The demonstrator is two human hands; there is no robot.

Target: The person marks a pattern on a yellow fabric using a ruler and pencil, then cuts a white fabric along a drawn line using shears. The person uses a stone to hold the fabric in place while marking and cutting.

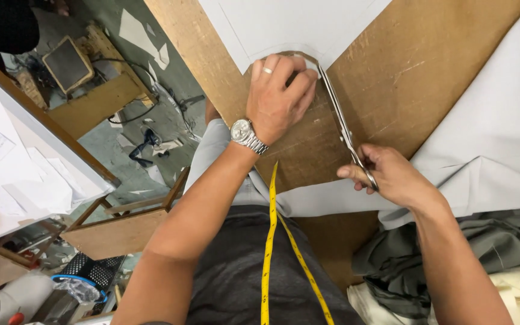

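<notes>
My left hand, with a ring and a silver wristwatch, rests palm down on the wooden table, fingers curled over the cut curved edge of a pale grey fabric piece. My right hand grips the handles of long metal scissors, whose blades point away from me along the table toward the fabric's edge beside my left fingers. A yellow measuring tape hangs down my dark shirt.
More pale grey cloth drapes over the table's right side, with dark grey cloth bunched below it. To the left are a white-topped bench with papers, a wooden stool, and paper scraps and cables on the floor.
</notes>
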